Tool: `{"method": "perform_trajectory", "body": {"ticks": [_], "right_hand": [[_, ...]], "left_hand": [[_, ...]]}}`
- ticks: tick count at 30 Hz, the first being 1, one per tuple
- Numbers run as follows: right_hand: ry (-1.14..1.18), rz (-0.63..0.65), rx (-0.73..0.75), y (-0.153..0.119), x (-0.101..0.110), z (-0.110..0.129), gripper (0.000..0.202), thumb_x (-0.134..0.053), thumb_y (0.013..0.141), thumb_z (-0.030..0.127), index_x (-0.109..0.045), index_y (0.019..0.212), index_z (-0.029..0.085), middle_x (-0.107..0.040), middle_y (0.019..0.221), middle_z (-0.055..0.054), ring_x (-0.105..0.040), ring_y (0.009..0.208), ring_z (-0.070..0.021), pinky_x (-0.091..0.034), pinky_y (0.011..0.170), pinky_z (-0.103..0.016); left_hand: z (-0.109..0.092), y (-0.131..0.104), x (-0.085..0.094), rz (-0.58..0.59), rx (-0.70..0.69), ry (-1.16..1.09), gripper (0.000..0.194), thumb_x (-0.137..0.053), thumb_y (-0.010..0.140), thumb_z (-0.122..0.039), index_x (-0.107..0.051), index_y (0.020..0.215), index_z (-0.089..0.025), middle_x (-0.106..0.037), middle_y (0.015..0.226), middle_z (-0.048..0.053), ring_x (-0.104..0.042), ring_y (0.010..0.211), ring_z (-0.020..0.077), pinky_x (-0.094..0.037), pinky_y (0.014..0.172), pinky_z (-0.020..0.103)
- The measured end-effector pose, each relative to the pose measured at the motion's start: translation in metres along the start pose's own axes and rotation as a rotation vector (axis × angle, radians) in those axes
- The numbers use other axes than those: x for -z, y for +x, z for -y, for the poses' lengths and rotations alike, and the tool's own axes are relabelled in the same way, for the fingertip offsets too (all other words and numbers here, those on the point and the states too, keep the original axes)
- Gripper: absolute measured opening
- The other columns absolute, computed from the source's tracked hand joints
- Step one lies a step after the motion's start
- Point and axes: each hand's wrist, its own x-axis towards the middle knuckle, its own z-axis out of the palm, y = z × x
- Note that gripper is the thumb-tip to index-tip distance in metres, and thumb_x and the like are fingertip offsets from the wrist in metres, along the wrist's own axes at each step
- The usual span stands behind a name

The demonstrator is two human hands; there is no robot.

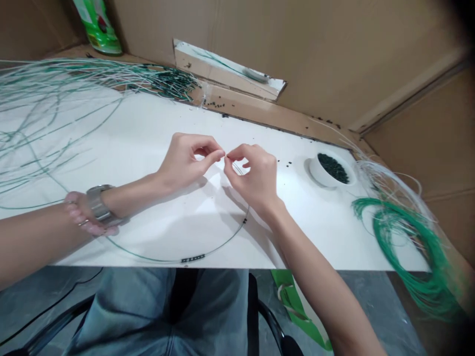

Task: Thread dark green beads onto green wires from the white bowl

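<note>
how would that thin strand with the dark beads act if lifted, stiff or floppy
The beaded strand probably bends easily yet springs back, since it holds a smooth, open curve. It is likely light, being so thin. Its dark beads may slide, as a bare stretch lies between two groups.

A white desk (334, 232) with a smooth, plain top runs across the view, its near edge almost level. Beyond its far edge stands a tall brown cardboard wall (315, 49), with a strip of cardboard (256, 106) along its foot. A long, slanting rectangular opening (222, 74) is cut low in that wall. Past the desk's far right corner, a cardboard side panel (441, 143) meets it at a seam. Below the near edge are a black chair (253, 316) and grey floor (388, 306). Pale light leaves soft shadows on the desktop.
</note>
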Motion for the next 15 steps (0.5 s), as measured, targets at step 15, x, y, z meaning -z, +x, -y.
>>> {"method": "perform_trajectory", "body": {"ticks": [15], "right_hand": [[0.458,-0.043,-0.213,0.013,0.0,-0.012,0.009,-0.059,0.077,0.019,-0.059,0.068,0.017,-0.063,0.066,0.003,-0.056,0.062,-0.0089,-0.047,0.063,-0.022]], "left_hand": [[0.01,0.024,-0.01,0.045,0.233,-0.375,0.021,-0.068,0.074,-0.035,-0.066,0.065,-0.016,-0.064,0.065,0.001,-0.057,0.063,0.0117,-0.047,0.066,0.025]]}}
